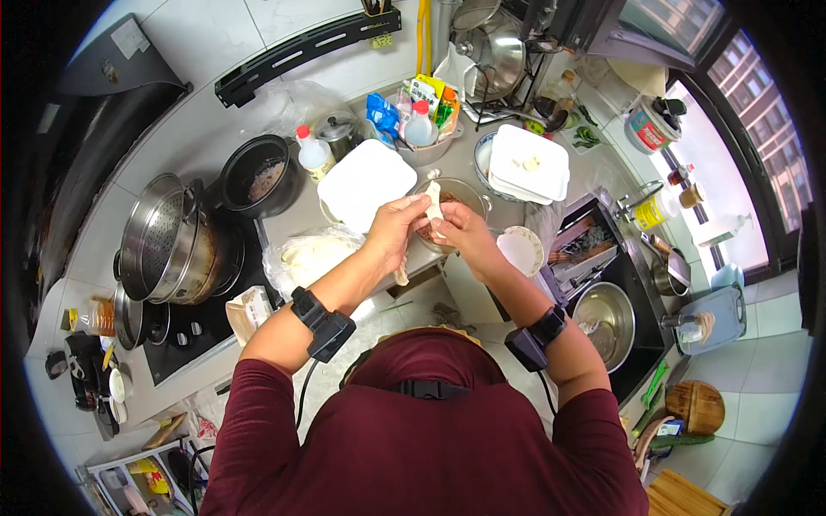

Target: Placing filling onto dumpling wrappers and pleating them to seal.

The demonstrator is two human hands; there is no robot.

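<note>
My left hand (392, 229) and my right hand (470, 233) meet in front of me, pinching a pale strip of what looks like dough (434, 198) between their fingertips. Another pale strip (402, 272) hangs below my left hand; how it is held is hidden. Beneath the hands stands a metal pot (476, 188) with brown, shredded-looking food in it, partly covered by my fingers. A white tray (368, 177) lies just beyond my left hand. Close to my right hand is a pale bowl with a patterned rim (520, 250).
At left, a plastic bag (284, 264) holds a pale mass near a black pot (258, 201) and a steel steamer (155, 238) on the stove. Stacked white trays (529, 145) carry small pale pieces. The sink at right contains a steel basin (606, 322).
</note>
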